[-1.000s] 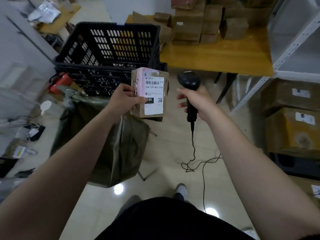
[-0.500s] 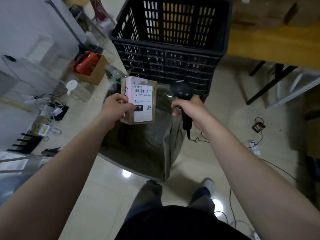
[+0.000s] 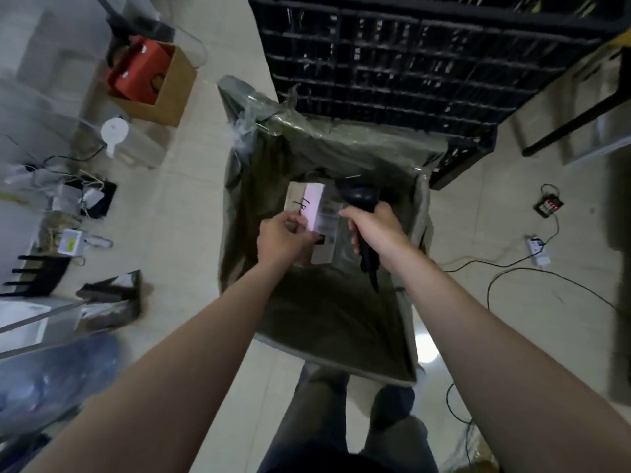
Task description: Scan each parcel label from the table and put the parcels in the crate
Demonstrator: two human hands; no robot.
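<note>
While right grip [image 3: 374, 227] holds scanner [image 3: 358, 196], left grip [image 3: 281, 238] pinches parcel [image 3: 322, 216] alongside.

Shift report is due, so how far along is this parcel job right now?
Done: nothing provable; the green sack shows no contents, and the inside of the black crate is out of view. In hand: the left hand grips one labelled parcel over the sack, and the right hand grips the scanner beside it. Left: dropping this parcel in.
</note>
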